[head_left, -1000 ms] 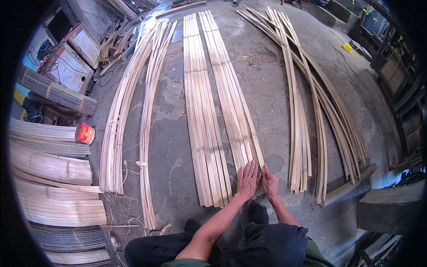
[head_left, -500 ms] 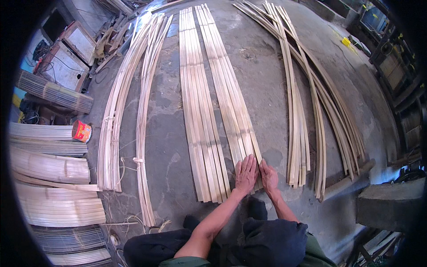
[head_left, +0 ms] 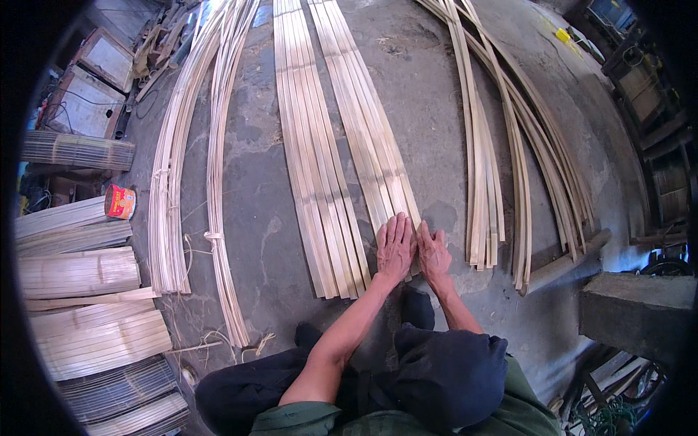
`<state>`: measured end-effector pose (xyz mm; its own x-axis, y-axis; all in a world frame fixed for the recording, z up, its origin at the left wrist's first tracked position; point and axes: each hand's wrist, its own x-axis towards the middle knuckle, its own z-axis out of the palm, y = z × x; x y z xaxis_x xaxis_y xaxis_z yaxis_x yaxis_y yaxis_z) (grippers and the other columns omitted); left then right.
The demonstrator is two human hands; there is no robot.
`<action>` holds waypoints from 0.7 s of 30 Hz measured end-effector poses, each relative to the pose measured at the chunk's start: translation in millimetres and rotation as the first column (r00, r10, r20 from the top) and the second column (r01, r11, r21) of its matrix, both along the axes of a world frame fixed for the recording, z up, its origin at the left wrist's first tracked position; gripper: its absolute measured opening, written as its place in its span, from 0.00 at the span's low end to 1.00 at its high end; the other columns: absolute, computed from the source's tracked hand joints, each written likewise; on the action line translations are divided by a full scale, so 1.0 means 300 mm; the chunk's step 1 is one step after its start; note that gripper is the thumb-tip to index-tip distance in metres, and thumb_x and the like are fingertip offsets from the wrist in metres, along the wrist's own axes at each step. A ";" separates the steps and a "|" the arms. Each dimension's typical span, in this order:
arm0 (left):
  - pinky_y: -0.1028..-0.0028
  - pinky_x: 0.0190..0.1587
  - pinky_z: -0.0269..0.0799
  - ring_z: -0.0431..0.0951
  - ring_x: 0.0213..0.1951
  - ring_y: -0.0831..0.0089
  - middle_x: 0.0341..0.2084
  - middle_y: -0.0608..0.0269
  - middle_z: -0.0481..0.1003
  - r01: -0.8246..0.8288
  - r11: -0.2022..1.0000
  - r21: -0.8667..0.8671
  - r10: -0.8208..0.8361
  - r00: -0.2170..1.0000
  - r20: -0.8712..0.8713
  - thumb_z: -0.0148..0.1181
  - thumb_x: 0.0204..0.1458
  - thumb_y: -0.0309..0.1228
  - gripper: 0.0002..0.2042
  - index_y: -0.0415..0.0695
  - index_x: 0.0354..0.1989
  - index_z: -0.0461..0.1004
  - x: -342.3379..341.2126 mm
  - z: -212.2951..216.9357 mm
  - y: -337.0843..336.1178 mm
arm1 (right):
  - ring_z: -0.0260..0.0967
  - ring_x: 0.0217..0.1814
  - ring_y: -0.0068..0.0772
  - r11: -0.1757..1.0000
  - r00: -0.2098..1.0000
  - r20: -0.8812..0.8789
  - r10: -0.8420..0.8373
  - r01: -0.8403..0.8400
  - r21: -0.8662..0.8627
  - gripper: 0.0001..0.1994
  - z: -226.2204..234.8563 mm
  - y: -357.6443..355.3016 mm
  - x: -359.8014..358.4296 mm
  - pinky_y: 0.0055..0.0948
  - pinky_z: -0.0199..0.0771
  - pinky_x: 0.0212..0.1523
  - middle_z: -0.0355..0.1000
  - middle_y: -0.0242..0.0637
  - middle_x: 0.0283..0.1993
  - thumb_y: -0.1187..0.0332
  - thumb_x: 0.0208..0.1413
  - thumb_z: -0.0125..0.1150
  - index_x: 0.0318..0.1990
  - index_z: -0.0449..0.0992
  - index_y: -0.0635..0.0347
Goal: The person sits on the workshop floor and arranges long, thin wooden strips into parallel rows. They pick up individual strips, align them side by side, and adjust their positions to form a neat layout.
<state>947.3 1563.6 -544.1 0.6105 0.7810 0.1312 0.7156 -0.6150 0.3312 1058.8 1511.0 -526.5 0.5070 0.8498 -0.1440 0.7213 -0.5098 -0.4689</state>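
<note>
My left hand (head_left: 396, 248) lies palm down, fingers stretched, on the near end of a row of pale bamboo strips (head_left: 361, 116). Against the right edge of that row rests my right hand (head_left: 434, 251), its fingers slightly bent and a little apart. I see nothing held in either hand. The strips lie side by side on the floor and run away from me; my hands hide part of their near end. To the left lies a second flat row of bamboo strips (head_left: 311, 145), with a narrow gap between the two.
Two tied bundles of thin strips, a wider one (head_left: 174, 160) and a narrower one (head_left: 219, 167), lie at left. Loose, crossing strips (head_left: 476, 160) spread at right. Stacked slat bundles (head_left: 80, 272) and a red tin (head_left: 120, 202) line the left side. A concrete block (head_left: 636, 312) stands at right.
The view has tilted, so the floor and strips sit higher in the picture. My right hand's fingers are more bent and apart; the left stays flat on the strips.
</note>
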 end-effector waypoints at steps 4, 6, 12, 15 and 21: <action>0.57 0.71 0.38 0.46 0.71 0.59 0.69 0.54 0.50 -0.006 1.000 -0.019 0.007 1.000 0.023 0.47 0.60 0.40 0.30 0.39 0.68 0.53 -0.007 -0.007 0.001 | 0.67 0.49 0.45 0.999 0.994 0.105 0.031 -0.032 0.004 0.21 0.007 0.000 -0.011 0.46 0.75 0.38 0.63 0.41 0.44 0.55 0.64 0.47 0.63 0.66 0.41; 0.57 0.71 0.38 0.46 0.71 0.59 0.70 0.54 0.50 -0.008 1.000 -0.010 0.008 1.000 0.025 0.47 0.59 0.40 0.30 0.39 0.68 0.53 -0.012 -0.008 0.001 | 0.65 0.50 0.44 0.999 0.992 0.120 0.040 -0.039 -0.016 0.21 0.008 0.000 -0.011 0.45 0.75 0.39 0.64 0.40 0.44 0.55 0.64 0.48 0.63 0.66 0.41; 0.56 0.71 0.36 0.44 0.72 0.58 0.70 0.52 0.49 -0.007 1.000 -0.026 0.008 1.000 0.026 0.48 0.59 0.40 0.31 0.37 0.68 0.52 -0.003 -0.004 -0.001 | 0.65 0.50 0.42 0.999 0.986 0.160 0.044 -0.045 0.003 0.22 -0.021 -0.005 0.003 0.44 0.74 0.41 0.64 0.38 0.44 0.55 0.62 0.50 0.64 0.66 0.39; 0.55 0.71 0.36 0.45 0.72 0.57 0.69 0.51 0.50 -0.029 0.999 -0.033 0.029 0.999 0.013 0.48 0.58 0.38 0.30 0.36 0.68 0.53 -0.009 -0.005 -0.009 | 0.65 0.50 0.41 0.998 0.987 0.154 0.055 -0.058 0.021 0.22 -0.027 -0.001 0.001 0.43 0.74 0.42 0.64 0.37 0.44 0.55 0.62 0.50 0.64 0.66 0.39; 0.55 0.71 0.34 0.43 0.72 0.56 0.69 0.48 0.49 -0.055 0.998 -0.017 0.056 0.998 0.017 0.48 0.58 0.37 0.31 0.36 0.68 0.52 -0.007 -0.017 -0.023 | 0.66 0.49 0.41 0.999 0.985 0.162 0.051 -0.049 -0.015 0.21 0.004 0.021 -0.008 0.43 0.73 0.43 0.65 0.37 0.44 0.56 0.62 0.50 0.63 0.67 0.42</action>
